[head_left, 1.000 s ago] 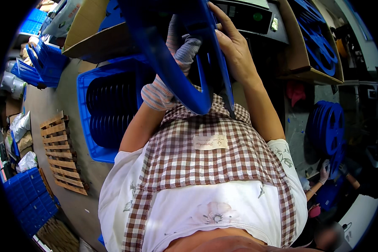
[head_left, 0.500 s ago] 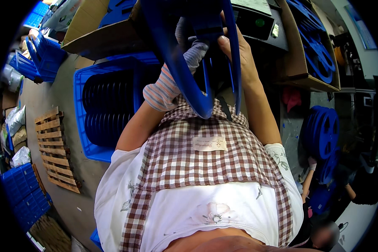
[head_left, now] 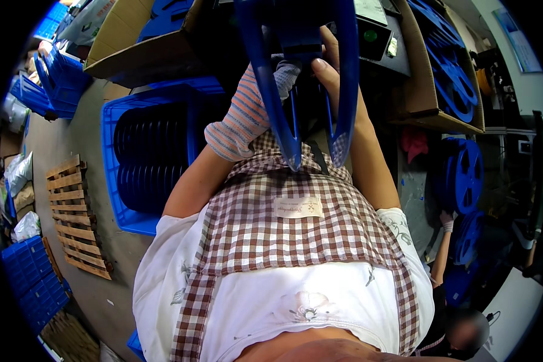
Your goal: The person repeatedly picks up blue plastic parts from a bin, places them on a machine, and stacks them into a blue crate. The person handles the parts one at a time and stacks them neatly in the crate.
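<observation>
A blue plastic reel [head_left: 349, 72] with two cut-out round flanges is held up edge-on in front of my chest. My left hand [head_left: 241, 111], in a striped knit glove, reaches behind the left flange, its fingers curled near the hub. My bare right hand [head_left: 327, 73] has its thumb and fingers at the hub between the flanges, with the wrist behind the right flange. Both hands grip the reel; some fingertips are hidden by it. Its top runs out of the picture.
Left: a blue crate [head_left: 111, 187] of black discs [head_left: 151, 148], a wooden pallet [head_left: 75, 220]. Ahead: a carton [head_left: 139, 65] of blue parts and, rightward, another carton [head_left: 431, 114] with blue reels. Right: stacked blue reels [head_left: 464, 175], with a co-worker's hand [head_left: 446, 222] against them.
The reel has moved right and turned, so both flanges now show more evenly edge-on. My hands still grip it. The co-worker's hand has moved up along the stacked reels.
</observation>
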